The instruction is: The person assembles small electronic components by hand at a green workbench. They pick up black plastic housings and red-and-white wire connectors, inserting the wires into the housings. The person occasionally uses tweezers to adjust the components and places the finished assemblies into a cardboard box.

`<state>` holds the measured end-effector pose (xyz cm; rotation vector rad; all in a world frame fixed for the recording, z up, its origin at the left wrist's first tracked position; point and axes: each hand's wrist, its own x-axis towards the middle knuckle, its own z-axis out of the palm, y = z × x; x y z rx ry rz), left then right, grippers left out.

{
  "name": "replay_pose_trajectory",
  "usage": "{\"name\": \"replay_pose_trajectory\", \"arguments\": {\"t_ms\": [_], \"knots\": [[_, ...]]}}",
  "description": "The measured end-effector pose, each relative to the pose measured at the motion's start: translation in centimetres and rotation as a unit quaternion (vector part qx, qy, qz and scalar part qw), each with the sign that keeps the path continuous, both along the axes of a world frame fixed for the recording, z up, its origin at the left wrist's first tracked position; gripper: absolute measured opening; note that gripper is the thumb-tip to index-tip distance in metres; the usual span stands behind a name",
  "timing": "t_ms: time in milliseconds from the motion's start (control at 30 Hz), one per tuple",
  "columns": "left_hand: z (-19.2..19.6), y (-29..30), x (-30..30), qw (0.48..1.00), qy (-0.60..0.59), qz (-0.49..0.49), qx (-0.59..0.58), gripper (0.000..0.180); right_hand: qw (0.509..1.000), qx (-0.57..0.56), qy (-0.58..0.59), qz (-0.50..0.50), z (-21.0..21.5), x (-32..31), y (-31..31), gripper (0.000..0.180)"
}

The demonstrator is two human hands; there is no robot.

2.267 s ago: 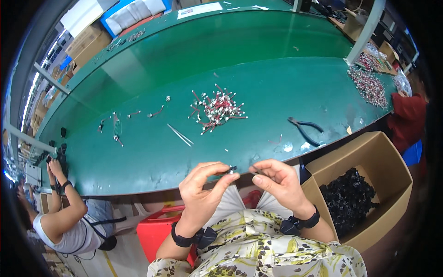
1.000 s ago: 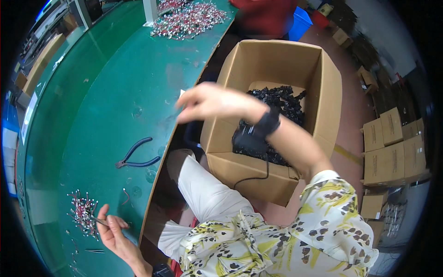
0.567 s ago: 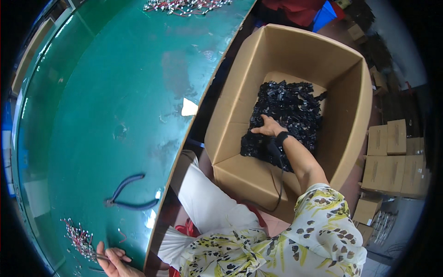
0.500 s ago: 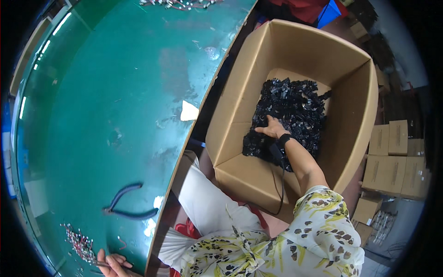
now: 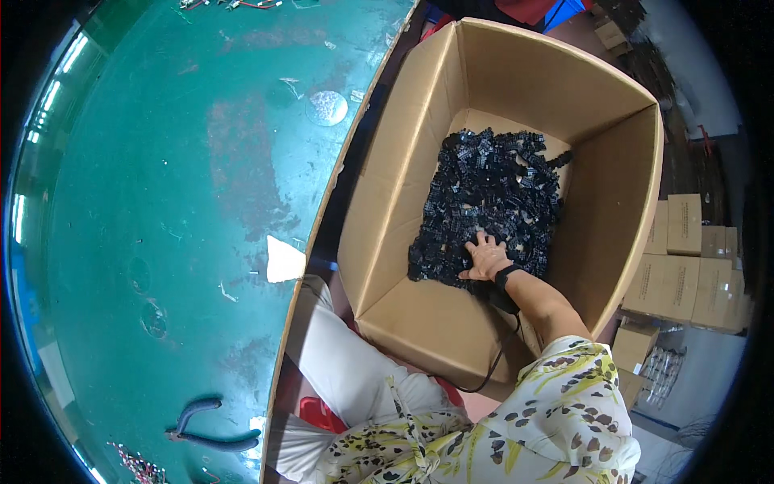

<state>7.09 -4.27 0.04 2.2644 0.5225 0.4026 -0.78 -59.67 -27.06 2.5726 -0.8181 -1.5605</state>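
Observation:
Inside a large cardboard box [image 5: 407, 189] my right hand [image 5: 488, 260] rests with spread fingers on a heap of small black parts [image 5: 484, 189]. Nothing shows gripped in it. The black pieces look like ridged plastic strips; their exact kind is too small to make out. A black band with a cable [image 5: 501, 352] hanging from it circles my right wrist. My left hand is outside the picture. On the green tabletop [image 5: 185, 242] to the left lie pliers [image 5: 216, 433] with dark blue handles. A small pile of red and white wire leads [image 5: 139, 466] sits at the lower left.
A white scrap [image 5: 285, 260] lies by the table's edge, and a round clear patch [image 5: 327, 108] lies farther up. More wire leads [image 5: 254, 4] are at the far edge. Closed cartons [image 5: 676, 286] are stacked at the right, beyond the box.
My right hand has moved nearer to me over the black parts, its fingers still apart. My left hand, formerly by the wire leads, has left the picture. The view has shifted.

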Motion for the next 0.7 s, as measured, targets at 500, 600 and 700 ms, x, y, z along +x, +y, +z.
{"name": "replay_pose_trajectory", "arguments": {"t_ms": [500,600,700], "knots": [[-0.3,0.3,-0.4,0.999,-0.028,-0.008,-0.024,0.020,0.997,-0.005,0.061,-0.056,-1.4,-1.0,-2.8,0.101],[-0.3,0.5,-0.5,0.999,-0.023,-0.006,-0.022,0.020,0.992,0.001,0.043,-0.120,-0.1,-1.0,-1.4,0.100],[-0.4,0.3,-0.4,0.999,-0.032,-0.004,-0.029,0.020,0.992,0.007,-0.022,-0.128,-1.2,-2.6,-2.1,0.096]]}}
